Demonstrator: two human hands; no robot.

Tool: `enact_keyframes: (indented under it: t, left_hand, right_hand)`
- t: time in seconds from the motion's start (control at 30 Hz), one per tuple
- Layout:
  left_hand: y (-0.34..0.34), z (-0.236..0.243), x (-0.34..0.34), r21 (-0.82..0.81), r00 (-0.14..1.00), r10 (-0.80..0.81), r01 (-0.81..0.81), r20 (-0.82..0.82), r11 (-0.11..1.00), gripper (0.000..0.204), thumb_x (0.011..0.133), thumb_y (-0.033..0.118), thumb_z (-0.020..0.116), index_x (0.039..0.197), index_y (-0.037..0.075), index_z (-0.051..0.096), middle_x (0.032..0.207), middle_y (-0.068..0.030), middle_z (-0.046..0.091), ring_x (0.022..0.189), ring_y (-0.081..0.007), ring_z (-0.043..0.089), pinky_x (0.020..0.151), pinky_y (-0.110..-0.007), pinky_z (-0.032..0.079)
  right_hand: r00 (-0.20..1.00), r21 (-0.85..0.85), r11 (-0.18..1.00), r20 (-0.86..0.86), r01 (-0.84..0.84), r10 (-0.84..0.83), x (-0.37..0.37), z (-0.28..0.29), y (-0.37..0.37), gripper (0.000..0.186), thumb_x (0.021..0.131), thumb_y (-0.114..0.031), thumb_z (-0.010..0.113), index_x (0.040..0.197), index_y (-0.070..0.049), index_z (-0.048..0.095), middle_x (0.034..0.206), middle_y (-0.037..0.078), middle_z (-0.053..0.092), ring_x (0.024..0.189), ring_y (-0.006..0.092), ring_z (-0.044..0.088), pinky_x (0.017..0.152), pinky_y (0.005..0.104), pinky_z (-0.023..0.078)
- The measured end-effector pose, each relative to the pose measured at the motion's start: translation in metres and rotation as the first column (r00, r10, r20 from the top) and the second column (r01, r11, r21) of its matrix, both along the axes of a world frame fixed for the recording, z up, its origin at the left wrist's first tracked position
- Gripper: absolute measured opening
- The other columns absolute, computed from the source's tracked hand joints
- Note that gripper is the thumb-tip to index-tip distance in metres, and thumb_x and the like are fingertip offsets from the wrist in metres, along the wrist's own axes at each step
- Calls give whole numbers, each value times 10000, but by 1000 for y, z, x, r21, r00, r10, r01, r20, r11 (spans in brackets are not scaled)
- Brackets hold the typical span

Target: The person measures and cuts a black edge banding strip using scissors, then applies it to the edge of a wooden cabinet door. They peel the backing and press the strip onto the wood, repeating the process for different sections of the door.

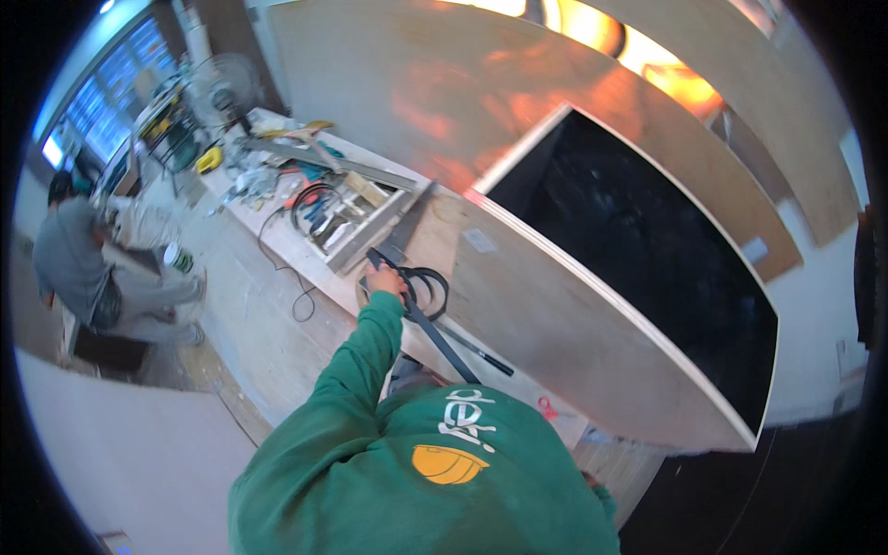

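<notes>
Black flat flexible strip (435, 335) lay slantwise over the table (319, 273), running from just beyond the left hand (384, 279) down toward the chest of the green sweatshirt (398, 499), where its lower part passed out of sight. The fingers of the left hand were curled around the strip near its far end, gripping it. Just right of that hand, a black coil (446, 298) of similar band stood in loops; whether it joined the strip could not be told. The right hand was hidden or nearly so by the body, and the state of its fingers could not be made out. A narrow dark bar (481, 352) lay to the right of the strip, and red-handled scissors (547, 407) lay nearer the body. Beyond the left hand sat a shallow wooden tray (370, 229) with tools and scraps inside. A large wooden box (555, 314), black within, stood along the right side of the table. Off to the left, a co-worker (79, 254) in grey sat low, near a white and green bucket (178, 257).
</notes>
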State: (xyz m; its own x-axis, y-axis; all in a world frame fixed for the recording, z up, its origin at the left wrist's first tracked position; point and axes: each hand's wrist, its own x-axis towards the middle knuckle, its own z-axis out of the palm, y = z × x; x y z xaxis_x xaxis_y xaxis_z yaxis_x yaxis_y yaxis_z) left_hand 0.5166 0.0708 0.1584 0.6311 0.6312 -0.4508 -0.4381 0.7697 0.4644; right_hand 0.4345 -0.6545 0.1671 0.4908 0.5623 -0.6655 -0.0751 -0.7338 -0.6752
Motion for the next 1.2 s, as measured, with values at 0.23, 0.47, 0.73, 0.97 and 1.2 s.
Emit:
enact_keyframes:
  t: [0.23,0.47,0.73,0.97,1.2]
  left_hand:
    - [27,53,-7,227,951,-23,97,-308,969,231,1022,247,459,810,155,456,586,49,391,429,-101,297,396,-283,241]
    - [29,117,-12,210,936,-145,219,-320,953,129,1011,170,455,911,97,491,646,28,388,488,-94,304,434,-256,238]
    - [30,184,-23,37,833,-537,545,-132,837,143,1012,147,448,1033,44,545,663,24,394,494,-84,324,411,-239,268]
    - [-21,236,-50,56,672,-701,730,-239,681,184,1028,174,425,1078,52,553,665,30,395,472,-69,326,383,-222,281]
    - [-61,291,-78,118,486,-641,841,-594,528,115,995,191,487,1052,99,527,624,44,375,432,-51,280,363,-213,231]
  right_hand:
    - [989,-114,984,-25,140,-143,-36,-35,35,215,879,-246,612,921,-35,621,814,100,624,806,214,585,778,364,469]
    - [985,-236,963,-79,129,-152,-53,-33,95,187,853,-167,667,995,-44,671,944,124,683,852,219,625,771,352,504]
    - [949,70,977,235,199,-210,-43,-117,137,393,784,21,511,1112,-113,681,1207,156,649,1201,311,570,1049,361,436]
    - [332,146,315,-107,938,-937,28,-207,149,270,852,-29,519,1071,-121,649,973,99,702,886,234,664,777,358,534]
    - [360,-301,411,-212,861,-909,81,-224,137,208,878,-152,646,1082,-148,600,757,68,660,591,221,628,491,399,506]
